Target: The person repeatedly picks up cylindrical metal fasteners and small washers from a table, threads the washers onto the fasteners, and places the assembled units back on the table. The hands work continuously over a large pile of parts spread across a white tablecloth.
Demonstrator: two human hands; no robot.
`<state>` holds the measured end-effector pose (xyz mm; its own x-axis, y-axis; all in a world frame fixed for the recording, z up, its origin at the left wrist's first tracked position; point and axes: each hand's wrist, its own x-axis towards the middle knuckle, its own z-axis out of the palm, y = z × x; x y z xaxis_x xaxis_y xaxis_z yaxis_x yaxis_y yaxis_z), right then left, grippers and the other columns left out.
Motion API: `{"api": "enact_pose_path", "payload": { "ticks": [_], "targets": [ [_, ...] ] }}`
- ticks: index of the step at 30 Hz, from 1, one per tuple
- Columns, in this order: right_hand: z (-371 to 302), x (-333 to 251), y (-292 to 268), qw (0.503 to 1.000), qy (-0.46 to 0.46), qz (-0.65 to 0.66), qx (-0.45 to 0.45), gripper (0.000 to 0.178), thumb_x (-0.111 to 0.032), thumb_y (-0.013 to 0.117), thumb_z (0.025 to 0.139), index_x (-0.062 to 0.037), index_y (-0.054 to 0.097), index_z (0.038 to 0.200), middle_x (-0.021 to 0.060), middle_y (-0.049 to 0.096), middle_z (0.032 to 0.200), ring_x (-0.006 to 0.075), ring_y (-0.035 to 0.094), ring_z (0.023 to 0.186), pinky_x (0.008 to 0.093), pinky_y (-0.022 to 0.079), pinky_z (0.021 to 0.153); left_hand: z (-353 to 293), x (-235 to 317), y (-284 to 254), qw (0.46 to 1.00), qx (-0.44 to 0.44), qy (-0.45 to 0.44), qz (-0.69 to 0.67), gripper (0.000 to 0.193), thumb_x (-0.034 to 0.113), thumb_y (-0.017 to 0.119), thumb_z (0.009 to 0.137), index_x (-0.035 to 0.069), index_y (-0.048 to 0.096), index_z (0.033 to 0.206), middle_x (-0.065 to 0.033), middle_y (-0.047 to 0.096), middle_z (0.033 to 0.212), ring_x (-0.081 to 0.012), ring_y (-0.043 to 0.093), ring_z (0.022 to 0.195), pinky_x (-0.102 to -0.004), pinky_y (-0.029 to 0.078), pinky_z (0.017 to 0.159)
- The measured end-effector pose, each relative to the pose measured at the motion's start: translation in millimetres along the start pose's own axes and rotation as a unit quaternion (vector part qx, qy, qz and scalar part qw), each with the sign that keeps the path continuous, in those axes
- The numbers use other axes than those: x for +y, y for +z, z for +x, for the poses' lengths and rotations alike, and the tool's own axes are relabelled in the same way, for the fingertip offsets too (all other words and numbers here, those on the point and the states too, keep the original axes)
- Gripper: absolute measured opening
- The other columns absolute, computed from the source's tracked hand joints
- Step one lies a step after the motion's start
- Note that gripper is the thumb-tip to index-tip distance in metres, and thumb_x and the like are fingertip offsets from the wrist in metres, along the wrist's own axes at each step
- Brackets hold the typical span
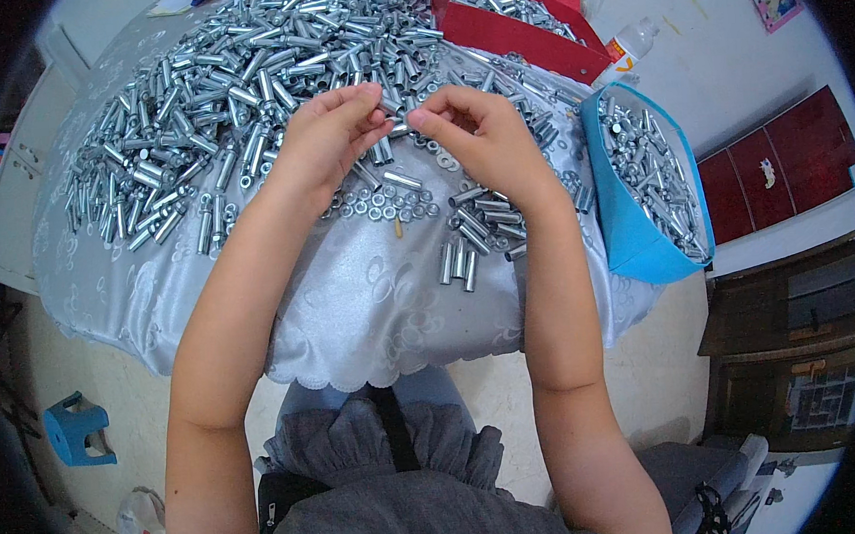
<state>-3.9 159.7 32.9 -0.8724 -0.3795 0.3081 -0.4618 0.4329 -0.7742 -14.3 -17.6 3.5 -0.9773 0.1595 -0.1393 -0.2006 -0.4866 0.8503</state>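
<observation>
My left hand (329, 142) is closed in a pinch on a small silver anchor bolt (390, 106), held over the table. Close beside it, my right hand (484, 143) also pinches, its thumb and forefinger at the bolt's side; what they hold is too small to make out. Beyond both hands spreads a large heap of silver anchor bolts and metal sleeves (271, 45). Below and between the hands lie loose hex nuts (376, 210) and flat washers (444, 158). Several bare sleeves (459, 265) lie under my right wrist.
A red box (522, 42) of metal parts stands at the far right, next to a white bottle (632, 42). A blue fabric bin (629, 247) filled with bolts sits at the right table edge. A pale patterned cloth (372, 309) covers the table. A blue stool (76, 430) stands at left.
</observation>
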Motion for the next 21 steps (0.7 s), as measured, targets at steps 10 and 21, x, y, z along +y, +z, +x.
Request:
{"api": "enact_pose_path", "payload": {
  "ticks": [10,21],
  "targets": [
    [2.3,-3.8,5.8,0.996,-0.043,0.028,0.074,0.018,-0.018,0.066,0.076,-0.0009,0.061,0.079,0.0019,0.056,0.069,0.0081,0.048,0.061,0.0216,0.040,0.056,0.5,-0.2,-2.1,0.989,-0.040,-0.073,-0.120,0.014,0.013,0.055,0.086,-0.001,0.054,0.089,-0.0048,0.054,0.080,-0.0114,0.055,0.074,-0.0282,0.052,0.078],
    [2.5,-5.9,13.0,0.975,-0.120,-0.077,0.172,0.014,-0.013,0.062,0.076,0.0005,0.061,0.079,0.0118,0.060,0.072,0.0199,0.058,0.061,0.0288,0.046,0.057,2.8,-3.9,-2.5,0.984,-0.042,-0.078,-0.155,0.017,0.015,0.053,0.088,-0.002,0.053,0.090,-0.0067,0.054,0.081,-0.0116,0.055,0.075,-0.0285,0.052,0.081]
  ]
}}
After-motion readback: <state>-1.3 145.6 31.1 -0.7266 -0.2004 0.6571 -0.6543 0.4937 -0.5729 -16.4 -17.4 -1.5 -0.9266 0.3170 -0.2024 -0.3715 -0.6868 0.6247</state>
